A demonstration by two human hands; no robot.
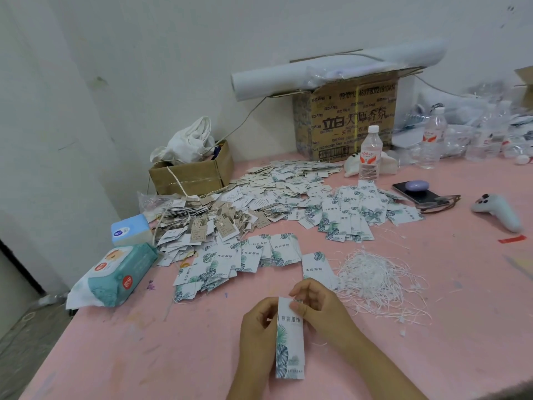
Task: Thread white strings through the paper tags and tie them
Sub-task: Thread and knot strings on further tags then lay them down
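We hold one paper tag (290, 342) upright above the pink table (173, 356), close to the body. The left hand (256, 333) curls round its left edge. The right hand (323, 307) pinches the top edge between thumb and forefinger, where we judge the hole to lie. The fingers cover the hole itself. A thin white strand (319, 344) shows just below the right hand, so the step is probably threading.

To do it well, we steady the tag with the left hand and leave the hole exposed. We feed the string's stiff end straight through, draw it even, then knot it close to the card without creasing it. The heap of white strings (375, 280) lies to the right, within reach. Loose leaf-printed tags (230, 261) lie spread out beyond the hands.
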